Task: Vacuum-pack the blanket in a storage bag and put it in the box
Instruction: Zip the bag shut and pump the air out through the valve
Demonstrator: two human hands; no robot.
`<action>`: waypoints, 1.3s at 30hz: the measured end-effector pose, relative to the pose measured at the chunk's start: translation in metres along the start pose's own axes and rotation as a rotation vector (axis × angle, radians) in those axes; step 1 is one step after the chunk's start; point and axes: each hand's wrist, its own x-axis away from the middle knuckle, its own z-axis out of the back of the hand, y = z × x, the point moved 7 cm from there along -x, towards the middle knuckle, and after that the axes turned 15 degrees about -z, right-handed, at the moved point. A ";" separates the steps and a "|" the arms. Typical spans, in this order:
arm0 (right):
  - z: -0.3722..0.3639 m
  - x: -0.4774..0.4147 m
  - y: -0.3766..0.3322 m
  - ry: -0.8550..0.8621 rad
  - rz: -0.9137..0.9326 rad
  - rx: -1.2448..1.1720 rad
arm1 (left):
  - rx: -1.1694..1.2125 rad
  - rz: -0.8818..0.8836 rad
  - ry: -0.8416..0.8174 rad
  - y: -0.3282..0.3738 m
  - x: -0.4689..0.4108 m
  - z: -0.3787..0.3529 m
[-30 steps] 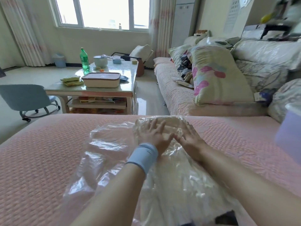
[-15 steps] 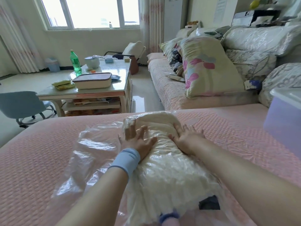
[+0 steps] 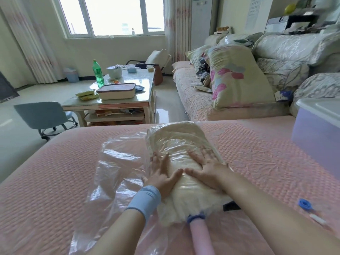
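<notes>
Currently left hand (image 3: 162,176) and right hand (image 3: 207,171) press flat, fingers (image 3: 207,154) straight, on cream blanket (image 3: 176,137) inside clear plastic storage bag (image 3: 119,162). Risk: uneven pressure may dislodge pink tube (image 3: 200,236), lower centre.

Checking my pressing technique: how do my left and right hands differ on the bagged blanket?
The left hand wears a blue wristband; the right hand has a bare wrist. The left presses the left edge of the blanket, beside loose bag; the right, its right half. Both lie flat, fingers spread.
</notes>
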 end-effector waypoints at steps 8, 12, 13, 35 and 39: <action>-0.018 0.067 -0.062 0.175 0.259 0.231 | -0.313 0.167 0.015 -0.045 0.090 0.019; -0.034 0.055 -0.059 0.183 0.210 0.314 | -0.495 0.172 -0.151 -0.087 0.116 0.017; -0.033 0.050 -0.059 0.205 0.203 0.323 | -0.498 0.152 -0.142 -0.092 0.111 0.020; -0.138 0.095 -0.151 0.063 0.338 0.423 | -0.585 0.099 -0.106 -0.125 0.163 0.045; -0.137 0.098 -0.156 0.067 0.360 0.458 | -0.547 0.089 -0.194 -0.128 0.160 0.045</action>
